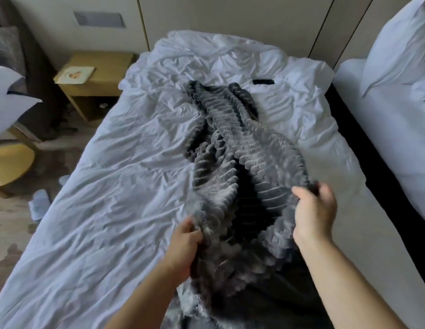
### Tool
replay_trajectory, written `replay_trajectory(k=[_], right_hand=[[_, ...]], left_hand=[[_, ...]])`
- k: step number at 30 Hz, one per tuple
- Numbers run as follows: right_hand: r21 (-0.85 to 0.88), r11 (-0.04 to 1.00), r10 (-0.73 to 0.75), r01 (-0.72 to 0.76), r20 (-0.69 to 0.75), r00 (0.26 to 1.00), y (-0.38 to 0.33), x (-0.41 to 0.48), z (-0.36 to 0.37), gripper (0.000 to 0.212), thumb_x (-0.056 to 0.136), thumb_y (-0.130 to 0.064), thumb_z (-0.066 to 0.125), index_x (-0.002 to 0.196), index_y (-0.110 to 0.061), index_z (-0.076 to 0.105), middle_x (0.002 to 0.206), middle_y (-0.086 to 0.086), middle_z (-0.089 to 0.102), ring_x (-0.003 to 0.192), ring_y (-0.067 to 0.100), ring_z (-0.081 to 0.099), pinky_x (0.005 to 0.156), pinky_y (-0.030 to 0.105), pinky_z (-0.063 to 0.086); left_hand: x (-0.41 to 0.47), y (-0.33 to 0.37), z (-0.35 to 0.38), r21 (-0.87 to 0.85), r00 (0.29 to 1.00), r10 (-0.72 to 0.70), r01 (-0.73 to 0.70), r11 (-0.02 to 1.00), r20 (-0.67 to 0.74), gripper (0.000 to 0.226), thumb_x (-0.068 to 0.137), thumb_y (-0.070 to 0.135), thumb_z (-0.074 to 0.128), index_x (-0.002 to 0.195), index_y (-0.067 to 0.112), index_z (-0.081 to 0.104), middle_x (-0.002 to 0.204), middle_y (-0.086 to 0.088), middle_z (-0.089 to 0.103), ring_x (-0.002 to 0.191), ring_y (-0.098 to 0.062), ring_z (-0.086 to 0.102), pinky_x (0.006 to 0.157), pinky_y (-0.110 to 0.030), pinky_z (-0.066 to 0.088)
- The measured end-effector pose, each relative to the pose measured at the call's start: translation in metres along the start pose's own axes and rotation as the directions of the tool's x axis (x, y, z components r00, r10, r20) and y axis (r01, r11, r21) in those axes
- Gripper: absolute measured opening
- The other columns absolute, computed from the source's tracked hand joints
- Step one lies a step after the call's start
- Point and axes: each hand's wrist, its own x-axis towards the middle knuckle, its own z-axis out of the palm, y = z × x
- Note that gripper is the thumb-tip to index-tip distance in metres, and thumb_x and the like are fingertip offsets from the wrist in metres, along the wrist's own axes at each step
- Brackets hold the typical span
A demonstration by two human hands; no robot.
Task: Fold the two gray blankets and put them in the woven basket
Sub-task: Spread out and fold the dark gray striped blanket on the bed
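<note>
Left grip: left hand (186, 238) closed on a bunched edge of the gray blanket (230, 143), fingers buried in the pile, low and near the body.
Right grip: right hand (316, 210) holding the opposite edge of the same blanket, fingers curled over the rim, thumb on the near side; set higher and further out than the left.
Between the grips: the cloth sags open into a dark hollow, not pulled taut.
Blanket, far end: ribbed and plush, it trails up the bed (111, 186) in a twisted, rumpled rope; no straight edge or clean fold shows.
Below the hands: a smoother dark gray mass at the bottom edge; cannot tell whether it is the second blanket.
Bed: white crumpled sheets; a small dark flat object (263, 81) lies near the head, apart from the blanket.
Surroundings: wooden nightstand (104, 67) left of the bed; second bed (384, 115) with a pillow (401, 43) on the right.
Basket: not in view.
Progress, judged: early. The edges are being found and spread; no fold made, nothing stowed.
Left to do: square and fold this blanket, fold the other, put both in the basket.
</note>
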Motion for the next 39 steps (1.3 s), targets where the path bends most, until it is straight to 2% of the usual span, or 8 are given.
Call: replay_trajectory(k=[5, 9, 13, 17, 20, 23, 31, 39], right_hand=[[-0.534, 0.840, 0.461, -0.093, 0.613, 0.642, 0.014, -0.039, 0.054, 0.033, 0.077, -0.043, 0.073, 0.063, -0.015, 0.066, 0.053, -0.014, 0.063, 0.050, 0.001, 0.059, 0.043, 0.014, 0.041], [-0.639, 0.766, 0.466, 0.069, 0.626, 0.626, 0.033, -0.036, 0.048, 0.050, 0.073, -0.018, 0.070, 0.047, -0.019, 0.028, 0.038, -0.011, 0.022, 0.043, 0.011, 0.022, 0.036, 0.022, 0.014], [-0.547, 0.837, 0.434, -0.012, 0.650, 0.624, 0.037, -0.047, 0.036, 0.041, 0.071, -0.015, 0.065, 0.041, -0.018, 0.037, 0.038, -0.011, 0.029, 0.037, 0.005, 0.025, 0.036, 0.015, 0.018], [-0.581, 0.804, 0.462, 0.124, 0.743, 0.484, 0.047, -0.073, 0.018, 0.024, 0.067, -0.020, 0.065, 0.050, -0.018, 0.048, 0.040, -0.011, 0.035, 0.037, 0.002, 0.030, 0.037, 0.015, 0.021], [-0.616, 0.723, 0.543, 0.313, 0.786, 0.295, 0.061, -0.092, 0.002, 0.020, 0.067, -0.028, 0.069, 0.069, -0.011, 0.058, 0.051, -0.014, 0.050, 0.048, -0.007, 0.043, 0.047, 0.015, 0.035], [-0.624, 0.672, 0.612, 0.399, 0.771, 0.177, 0.068, -0.083, -0.016, 0.031, 0.069, -0.048, 0.073, 0.089, -0.025, 0.065, 0.076, -0.018, 0.063, 0.076, -0.004, 0.059, 0.065, 0.013, 0.045], [-0.220, 0.750, 0.607, -0.623, 0.602, 0.518, 0.061, -0.004, -0.007, 0.038, 0.086, -0.052, 0.057, 0.105, -0.019, 0.063, 0.093, 0.007, 0.070, 0.079, 0.020, 0.067, 0.070, 0.031, 0.052], [-0.124, 0.652, 0.686, -0.748, 0.517, 0.512, 0.044, -0.009, 0.018, 0.027, 0.079, -0.014, 0.065, 0.104, -0.006, 0.072, 0.094, 0.018, 0.074, 0.080, 0.036, 0.072, 0.066, 0.042, 0.059]], left_hand=[[-0.018, 0.010, 0.022, 0.331, 0.896, -0.158, 0.013, 0.944, 0.416, 0.032, 0.053, 0.005, 0.052, 0.074, 0.019, 0.071, 0.070, -0.007, 0.066, 0.068, -0.023, 0.061, 0.063, -0.027, 0.046], [-0.006, 0.005, 0.003, 0.136, 0.915, -0.343, 0.320, 0.938, 0.213, 0.018, 0.074, 0.025, 0.055, 0.069, 0.013, 0.068, 0.068, -0.001, 0.069, 0.058, -0.010, 0.063, 0.057, -0.021, 0.047], [0.032, -0.012, -0.013, -0.019, 0.862, -0.499, 0.499, 0.866, -0.092, 0.034, 0.089, 0.047, 0.054, 0.095, 0.014, 0.057, 0.081, -0.006, 0.065, 0.067, -0.018, 0.059, 0.061, -0.027, 0.046], [0.077, -0.003, 0.005, -0.096, 0.887, -0.463, 0.461, 0.882, 0.002, 0.054, 0.083, 0.057, 0.058, 0.112, 0.013, 0.063, 0.094, -0.010, 0.067, 0.080, -0.023, 0.066, 0.072, -0.032, 0.056], [0.090, 0.005, 0.034, 0.142, 0.888, -0.459, 0.457, 0.878, -0.016, 0.035, 0.079, 0.044, 0.072, 0.066, 0.012, 0.067, 0.049, -0.004, 0.057, 0.034, -0.014, 0.050, 0.036, -0.018, 0.040], [0.083, -0.016, 0.056, 0.363, 0.930, -0.362, 0.360, 0.859, -0.063, 0.014, 0.079, 0.013, 0.073, 0.071, 0.011, 0.061, 0.038, 0.002, 0.053, 0.026, -0.010, 0.044, 0.033, -0.013, 0.035], [0.032, -0.023, 0.052, 0.290, 0.978, -0.089, 0.032, 0.957, 0.187, 0.019, 0.079, -0.001, 0.065, 0.092, 0.011, 0.072, 0.090, -0.012, 0.075, 0.079, -0.024, 0.071, 0.071, -0.032, 0.057], [-0.008, -0.006, 0.035, 0.306, 0.987, -0.149, 0.161, 0.938, -0.062, 0.022, 0.082, 0.032, 0.072, 0.093, 0.014, 0.065, 0.090, -0.009, 0.074, 0.084, -0.027, 0.070, 0.080, -0.042, 0.058]])
